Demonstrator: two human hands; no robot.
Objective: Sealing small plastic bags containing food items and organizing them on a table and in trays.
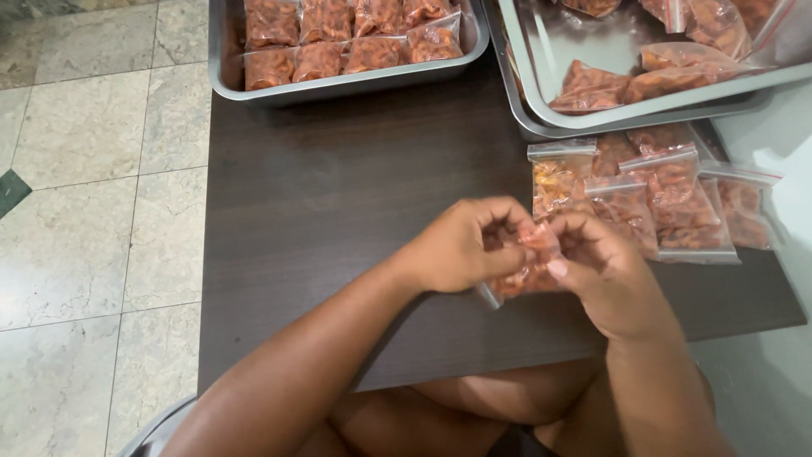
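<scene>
Over the dark wooden table (338, 195), my left hand (461, 250) and right hand (605, 271) pinch one small filled zip bag (529, 267) between their closed fingertips.

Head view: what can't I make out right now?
- Bag: its seal, hidden by the left hand and right hand.
- Left tray: far part cut off by the top edge.
- Right trays: cut off at the top and right edges.
- Bag pile: lower bags covered by upper ones.

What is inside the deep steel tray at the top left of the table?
The deep rectangular steel tray holds clear zip bags of reddish-orange food, packed tight in rows. They cover the tray's bottom, so any layer beneath cannot be seen, and the frame's top edge cuts off the far part.
</scene>
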